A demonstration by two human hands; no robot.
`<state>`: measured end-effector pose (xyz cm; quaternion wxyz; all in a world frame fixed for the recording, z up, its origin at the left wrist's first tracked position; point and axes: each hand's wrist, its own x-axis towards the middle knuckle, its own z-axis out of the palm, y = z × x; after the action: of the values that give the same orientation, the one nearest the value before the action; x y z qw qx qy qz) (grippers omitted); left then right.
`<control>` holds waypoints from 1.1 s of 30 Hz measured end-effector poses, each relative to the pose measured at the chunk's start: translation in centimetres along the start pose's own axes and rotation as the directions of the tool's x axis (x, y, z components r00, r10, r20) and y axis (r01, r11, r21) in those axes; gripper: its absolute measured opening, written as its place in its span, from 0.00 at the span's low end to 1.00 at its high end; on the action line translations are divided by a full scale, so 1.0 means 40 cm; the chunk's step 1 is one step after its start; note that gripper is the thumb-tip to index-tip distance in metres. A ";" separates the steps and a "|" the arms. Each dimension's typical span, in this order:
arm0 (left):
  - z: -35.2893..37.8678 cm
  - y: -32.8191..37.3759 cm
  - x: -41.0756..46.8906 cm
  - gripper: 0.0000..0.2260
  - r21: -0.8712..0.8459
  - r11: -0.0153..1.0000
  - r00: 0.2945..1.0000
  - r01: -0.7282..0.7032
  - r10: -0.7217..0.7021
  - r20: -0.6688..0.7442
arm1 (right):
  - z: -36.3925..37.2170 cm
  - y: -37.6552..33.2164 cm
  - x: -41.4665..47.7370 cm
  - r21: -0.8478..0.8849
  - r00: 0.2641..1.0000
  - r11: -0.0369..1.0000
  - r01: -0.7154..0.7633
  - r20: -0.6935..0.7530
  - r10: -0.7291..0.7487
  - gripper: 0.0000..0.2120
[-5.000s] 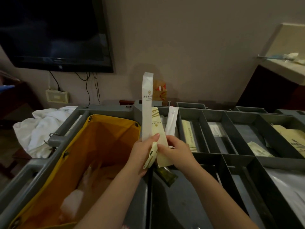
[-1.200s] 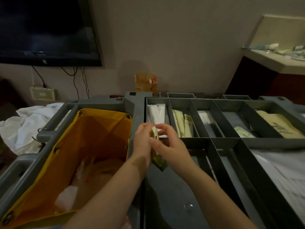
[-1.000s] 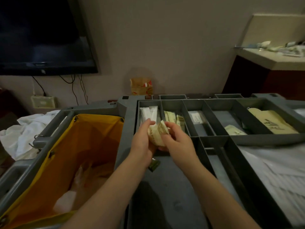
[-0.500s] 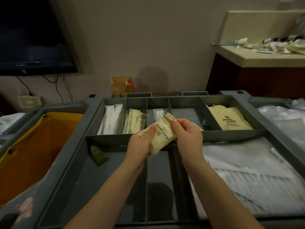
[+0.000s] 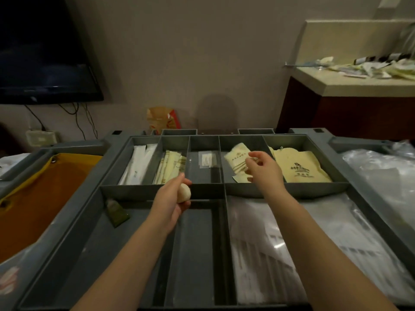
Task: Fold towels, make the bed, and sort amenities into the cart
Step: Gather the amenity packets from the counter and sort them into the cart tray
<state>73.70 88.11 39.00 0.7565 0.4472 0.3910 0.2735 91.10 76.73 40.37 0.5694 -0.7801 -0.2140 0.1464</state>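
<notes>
A: your left fingers (image 5: 179, 182) are curled round a small round cream item (image 5: 184, 193); left hand (image 5: 173, 200) sits over the divider between the cart tray (image 5: 314, 187) rows
B: and your right fingertips (image 5: 249, 163) meet the striped cream packet (image 5: 237, 160), tilted in the fourth back compartment. can't tell if you're pinching it. right hand (image 5: 266, 173) is above that compartment's front wall

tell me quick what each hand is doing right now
Left hand: grips a small round cream item.
Right hand: fingers at the cream striped packet; cannot tell whether they pinch it.
</notes>
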 end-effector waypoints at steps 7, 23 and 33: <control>-0.016 -0.007 0.008 0.12 -0.141 0.990 0.984 0.027 -0.002 0.179 | 0.032 0.066 -0.009 -0.390 0.995 0.916 0.091 0.002 -0.098 0.14; -0.032 -0.019 0.002 0.08 0.169 0.943 0.924 -0.287 0.226 0.309 | 0.152 0.036 -0.118 -0.086 0.833 0.913 0.399 0.451 -0.322 0.05; -0.055 0.008 0.013 0.07 0.085 0.963 0.964 -0.256 0.260 -0.046 | 0.106 0.029 -0.105 -0.330 0.852 0.817 0.472 0.410 -0.326 0.05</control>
<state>72.11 89.68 38.47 0.6850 0.5156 0.3611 0.3669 85.65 77.83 37.89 0.3617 -0.7835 -0.4947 0.1026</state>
